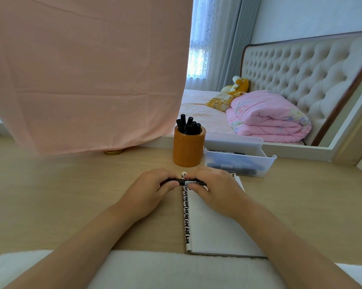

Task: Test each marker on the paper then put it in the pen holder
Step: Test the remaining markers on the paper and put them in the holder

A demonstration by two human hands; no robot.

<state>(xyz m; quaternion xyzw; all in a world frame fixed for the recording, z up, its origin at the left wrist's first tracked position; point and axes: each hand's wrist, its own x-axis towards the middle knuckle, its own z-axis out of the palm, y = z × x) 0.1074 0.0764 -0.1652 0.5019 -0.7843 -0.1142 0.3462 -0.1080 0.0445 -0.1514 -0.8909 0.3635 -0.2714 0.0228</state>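
Left hand (149, 189): fingers curled, pinching left end of black marker (191, 182).
Right hand (214, 189): fingers curled round marker's labelled barrel.
Marker: horizontal, above white notebook (213, 226).
Pen holder (188, 149): brown, behind hands, holding black markers.

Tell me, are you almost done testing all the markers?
Partly. Several black markers already stand in the round brown wooden pen holder. The left hand and right hand grip one black labelled marker above the white notebook paper. More dark markers lie in the clear plastic tray, seemingly still to test.
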